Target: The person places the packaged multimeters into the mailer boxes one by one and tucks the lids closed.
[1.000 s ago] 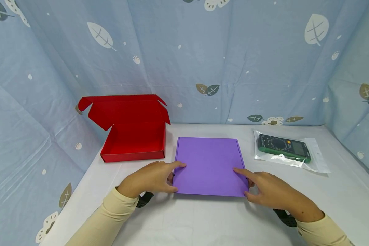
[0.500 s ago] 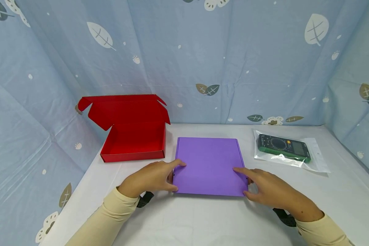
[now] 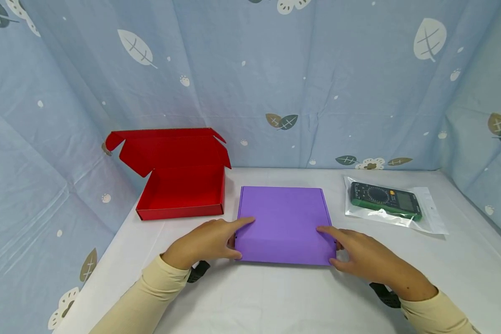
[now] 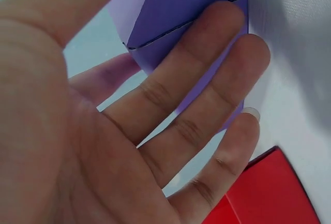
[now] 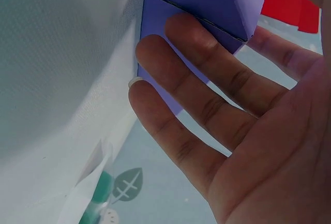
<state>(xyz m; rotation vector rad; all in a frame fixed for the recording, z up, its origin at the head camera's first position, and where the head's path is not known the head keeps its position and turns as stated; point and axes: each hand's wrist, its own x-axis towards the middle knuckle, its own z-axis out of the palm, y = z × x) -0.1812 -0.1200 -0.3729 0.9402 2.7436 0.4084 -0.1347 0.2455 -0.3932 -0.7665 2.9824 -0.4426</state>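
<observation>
1. The purple box (image 3: pixel 284 218) lies flat on the table (image 3: pixel 275 306), between the hands. Its hinge side faces away from the person; the near strip of its lid slopes down toward them. As it appears from the head, the wider direction runs across from one hand to the other; foreshortening leaves unclear whether that is truly the long axis.
2. The left hand (image 3: pixel 204 242) and right hand (image 3: pixel 367 256) frame it, fingers spread and fairly straight. Each index finger rests on the lid and each thumb touches a near corner, with the remaining fingers down beside the side wall.
3. The lid hides the inside of the purple box. Both wrist views show a raw cardboard edge on its side, next to a folded panel.
4. Beyond the left hand, and apart from it, sits the red box (image 3: pixel 181 212), opening upward, its lid raised at the back with flaps splayed and its red inner floor showing.
5. Beyond the right hand lies a clear plastic bag (image 3: pixel 433 211) holding a green-and-black multimeter (image 3: pixel 380 197), dial up, long axis running crosswise, display end to the right and slightly nearer the person.
6. Past everything hangs a blue leaf-print curtain (image 3: pixel 234 69).
</observation>
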